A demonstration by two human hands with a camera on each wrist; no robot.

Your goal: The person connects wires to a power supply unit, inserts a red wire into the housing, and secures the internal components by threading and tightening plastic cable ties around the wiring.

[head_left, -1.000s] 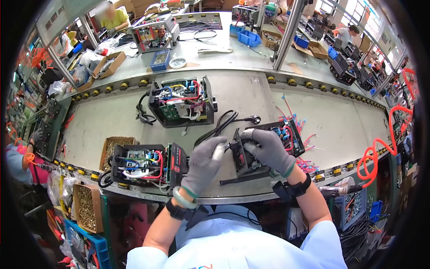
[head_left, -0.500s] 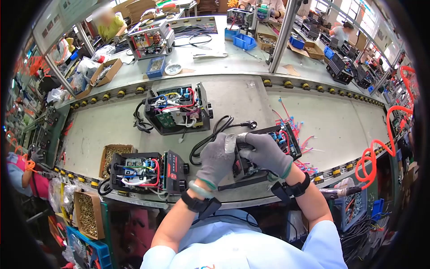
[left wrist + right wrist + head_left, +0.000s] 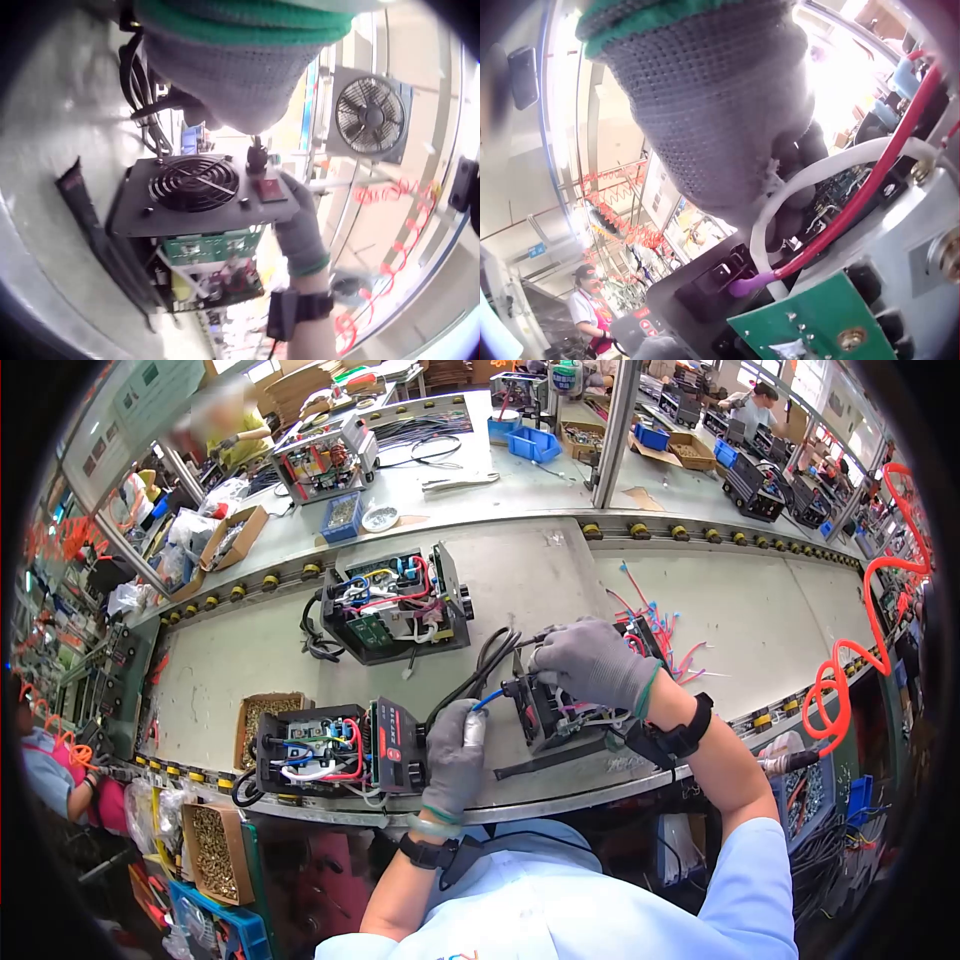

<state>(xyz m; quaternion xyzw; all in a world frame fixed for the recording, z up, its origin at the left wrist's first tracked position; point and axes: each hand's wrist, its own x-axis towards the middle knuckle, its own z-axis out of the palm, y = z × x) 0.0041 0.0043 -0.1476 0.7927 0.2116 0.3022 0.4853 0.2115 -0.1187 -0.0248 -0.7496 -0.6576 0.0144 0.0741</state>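
In the head view my gloved left hand (image 3: 456, 760) curls round the black cable (image 3: 487, 656), and a blue length (image 3: 489, 699) shows between it and the open unit's back panel. My gloved right hand (image 3: 597, 660) bends over the top of that panel. The left wrist view shows the panel (image 3: 139, 196) with its fan grille (image 3: 195, 183) and a cable fitting (image 3: 257, 158); my right hand (image 3: 301, 234) is behind it. White (image 3: 821, 166) and red (image 3: 900, 142) wires and a green board (image 3: 810, 322) lie below my right hand (image 3: 712, 112) in the right wrist view, where its fingertips are hidden.
Two more open units stand on the bench, one behind (image 3: 375, 630) and one at left (image 3: 395, 745). A box of small parts (image 3: 243, 750) is beside the left one. Red and blue wires (image 3: 660, 630) lie right of the worked unit; a coiled orange hose (image 3: 840, 690) hangs at right.
My left hand has moved away from the panel, down and to the left, and the blue length now shows. My right hand has shifted up over the panel's top.
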